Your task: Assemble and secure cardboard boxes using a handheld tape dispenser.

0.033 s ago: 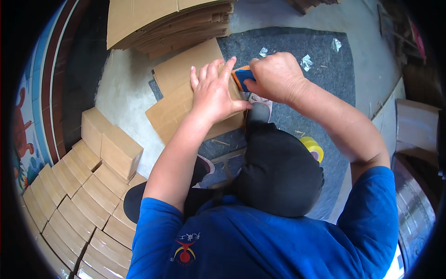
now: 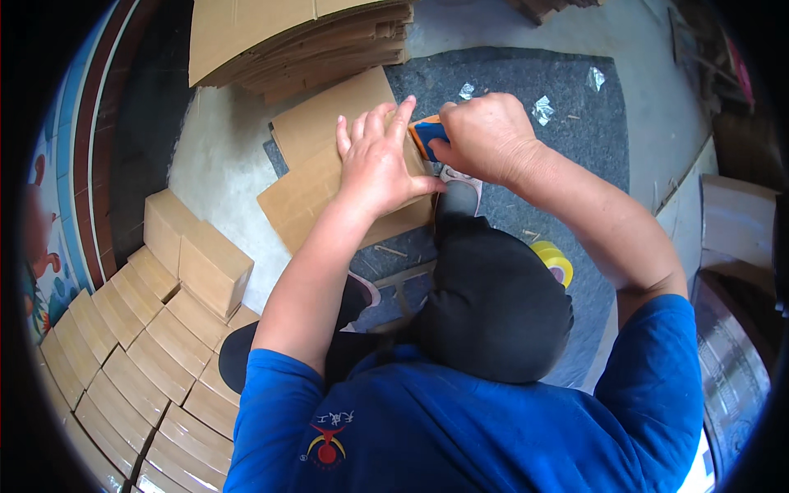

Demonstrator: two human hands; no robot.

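My left hand (image 2: 376, 164) lies with fingers spread on a brown cardboard box (image 2: 308, 197), holding it from above. The box sits low before me, and its open flap (image 2: 337, 111) stretches out on the far side. At the box's right end, my right hand (image 2: 486, 138) is closed round a blue-and-orange tape dispenser (image 2: 430, 136). The dispenser touches or nearly touches the box edge; its far part is hidden by my fingers. The tips of both hands are close together, with the dispenser between them.
A stack of flat cardboard (image 2: 304, 41) stands at the far left. Rows of closed boxes (image 2: 136, 361) fill the lower left, with two boxes (image 2: 197, 246) on top. A yellow tape roll (image 2: 553, 263) rests on the grey mat (image 2: 567, 189) by my knee; foil scraps (image 2: 542, 110) lie beyond.
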